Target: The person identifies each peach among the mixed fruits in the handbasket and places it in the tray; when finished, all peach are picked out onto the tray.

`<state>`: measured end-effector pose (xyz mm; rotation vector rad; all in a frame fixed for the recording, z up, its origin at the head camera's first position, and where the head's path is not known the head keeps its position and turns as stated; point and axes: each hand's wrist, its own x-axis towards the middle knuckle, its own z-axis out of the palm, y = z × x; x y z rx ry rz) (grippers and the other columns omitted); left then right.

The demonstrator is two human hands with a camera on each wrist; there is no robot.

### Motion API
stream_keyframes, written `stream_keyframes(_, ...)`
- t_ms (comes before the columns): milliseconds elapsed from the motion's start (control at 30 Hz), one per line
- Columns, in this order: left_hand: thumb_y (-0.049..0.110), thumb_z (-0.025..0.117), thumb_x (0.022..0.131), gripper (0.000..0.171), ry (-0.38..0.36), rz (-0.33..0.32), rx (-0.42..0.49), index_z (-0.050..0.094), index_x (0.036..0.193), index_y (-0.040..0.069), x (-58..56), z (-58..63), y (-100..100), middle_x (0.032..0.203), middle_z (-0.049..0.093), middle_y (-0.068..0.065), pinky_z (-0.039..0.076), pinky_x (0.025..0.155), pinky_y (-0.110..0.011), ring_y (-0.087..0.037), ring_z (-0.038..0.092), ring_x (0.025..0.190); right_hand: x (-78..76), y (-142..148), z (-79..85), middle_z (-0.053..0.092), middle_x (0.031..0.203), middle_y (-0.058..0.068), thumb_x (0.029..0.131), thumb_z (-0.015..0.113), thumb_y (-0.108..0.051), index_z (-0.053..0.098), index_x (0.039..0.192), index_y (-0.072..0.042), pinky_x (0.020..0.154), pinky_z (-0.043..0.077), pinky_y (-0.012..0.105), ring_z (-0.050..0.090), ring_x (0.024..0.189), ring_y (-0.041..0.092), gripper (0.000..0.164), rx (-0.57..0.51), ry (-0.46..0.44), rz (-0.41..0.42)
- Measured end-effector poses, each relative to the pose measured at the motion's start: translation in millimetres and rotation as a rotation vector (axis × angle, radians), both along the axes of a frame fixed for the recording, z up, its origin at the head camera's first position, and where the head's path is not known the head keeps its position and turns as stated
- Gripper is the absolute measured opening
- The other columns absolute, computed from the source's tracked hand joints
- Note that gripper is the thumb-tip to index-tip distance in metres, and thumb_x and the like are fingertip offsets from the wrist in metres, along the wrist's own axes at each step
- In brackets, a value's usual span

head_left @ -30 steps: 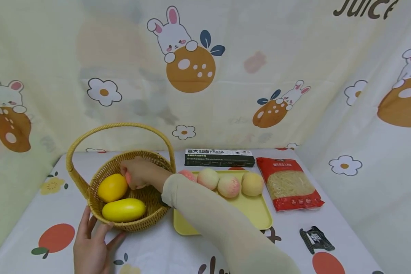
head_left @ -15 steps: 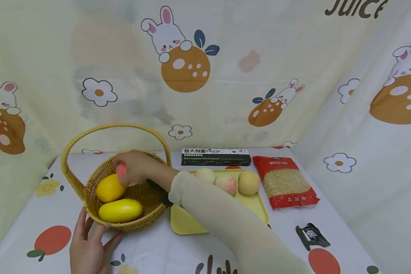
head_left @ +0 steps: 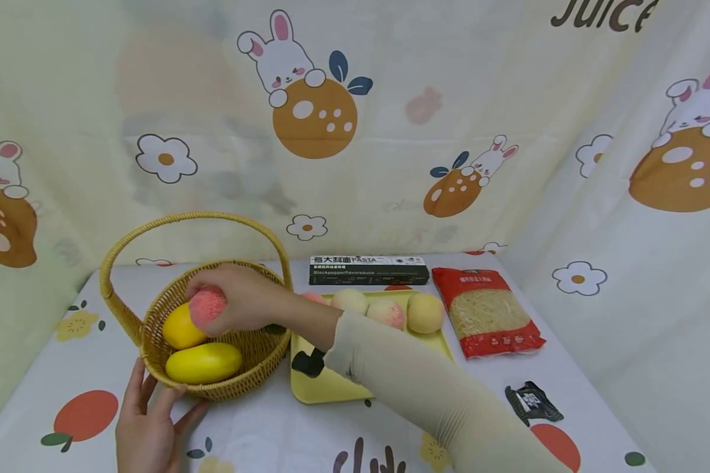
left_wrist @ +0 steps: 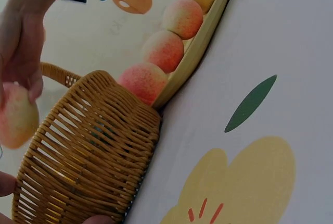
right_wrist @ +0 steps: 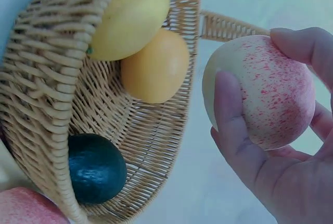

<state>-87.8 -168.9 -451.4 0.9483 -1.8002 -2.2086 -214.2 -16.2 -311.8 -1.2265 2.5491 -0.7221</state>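
My right hand (head_left: pixel 239 299) holds a pink-and-cream peach (right_wrist: pixel 263 91) between thumb and fingers, above the wicker basket (head_left: pixel 245 384). Inside the basket lie a yellow oblong fruit (head_left: pixel 204 363), an orange-yellow round fruit (head_left: pixel 182 328) and a dark green rounded thing (right_wrist: pixel 97 169), mostly covered by the hand in the head view. My left hand (head_left: pixel 148 427) rests its spread fingers against the basket's near left side. On the yellow tray (head_left: pixel 322 387), right of the basket, several peaches (left_wrist: pixel 163 51) sit in a row, partly behind the right arm in the head view.
Behind the tray stands a dark pasta box (head_left: pixel 369 270). A red bag of noodles (head_left: pixel 488 312) lies to its right, with a small black packet (head_left: pixel 532 402) nearer the front. The basket's tall handle (head_left: pixel 195 215) arches over its opening. Printed cloth covers table and walls.
From low inside the basket, my right hand has risen with the peach, which now shows more fully. The left hand stays at the basket. The head view has shifted slightly right.
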Motion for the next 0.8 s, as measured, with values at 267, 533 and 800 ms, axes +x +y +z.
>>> stream_keyframes(267,0.010,0.053,0.104,0.087,0.016,0.006,0.002,0.010,0.163,0.058,0.4,0.7,1,0.180,0.007,-0.003,0.059,0.091,-0.056,-0.039,0.038,0.150,10.7,36,1.8,0.064,0.122,-0.008,0.086,0.086,-0.016,0.066,0.126,-0.025,0.078,0.063,0.021,0.062,0.102,0.012,0.046,-0.232,-0.239,-0.068)
stream_keyframes(533,0.010,0.053,0.104,0.086,0.043,0.013,0.017,0.012,0.163,0.057,2.2,0.4,2,0.180,0.008,-0.002,0.058,0.090,-0.057,-0.040,0.039,0.150,9.6,77,0.0,0.063,0.130,0.001,0.084,0.087,-0.012,0.066,0.130,-0.027,0.076,0.066,0.031,0.065,0.104,0.022,0.052,-0.338,-0.384,-0.210)
stream_keyframes(800,0.011,0.054,0.104,0.086,0.038,0.021,0.016,0.011,0.165,0.055,1.2,0.6,2,0.180,0.007,-0.002,0.057,0.091,-0.058,-0.039,0.038,0.151,4.1,123,-5.7,0.063,0.136,0.002,0.083,0.086,-0.012,0.067,0.135,-0.023,0.088,0.063,0.036,0.065,0.112,0.025,0.056,-0.392,-0.354,-0.313)
